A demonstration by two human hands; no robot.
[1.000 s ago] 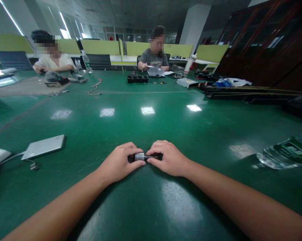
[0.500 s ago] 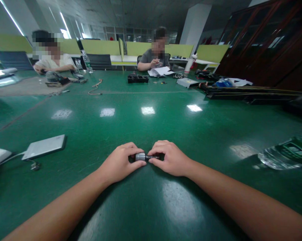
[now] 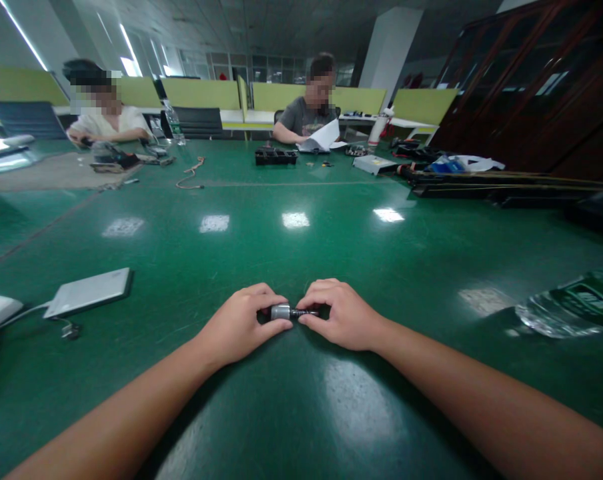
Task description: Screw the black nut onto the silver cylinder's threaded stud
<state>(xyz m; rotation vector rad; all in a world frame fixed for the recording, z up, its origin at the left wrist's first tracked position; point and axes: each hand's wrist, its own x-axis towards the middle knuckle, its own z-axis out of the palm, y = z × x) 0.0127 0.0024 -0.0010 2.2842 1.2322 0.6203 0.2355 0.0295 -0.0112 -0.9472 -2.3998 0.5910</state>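
A small silver cylinder (image 3: 281, 312) with a dark, ridged rod (image 3: 304, 313) sticking out of its right end lies level, close to the table top. My left hand (image 3: 240, 327) pinches the cylinder between thumb and fingers, covering its left end. On the other side my right hand (image 3: 344, 317) has thumb and fingers closed about the rod. The fingertips of both hands nearly meet where cylinder and rod join. Whether the two parts are fixed together cannot be made out.
A white power bank (image 3: 89, 293) with a cable lies at left. At right is a water bottle (image 3: 574, 303) on its side. Across the green table (image 3: 261, 247) sit two people, near a black tray (image 3: 275, 157), a metal box (image 3: 375, 165) and long black bars (image 3: 491, 187).
My hands and the silver cylinder look almost still. Across the table, the person in grey has lowered a hand and a sheet of paper now stands raised.
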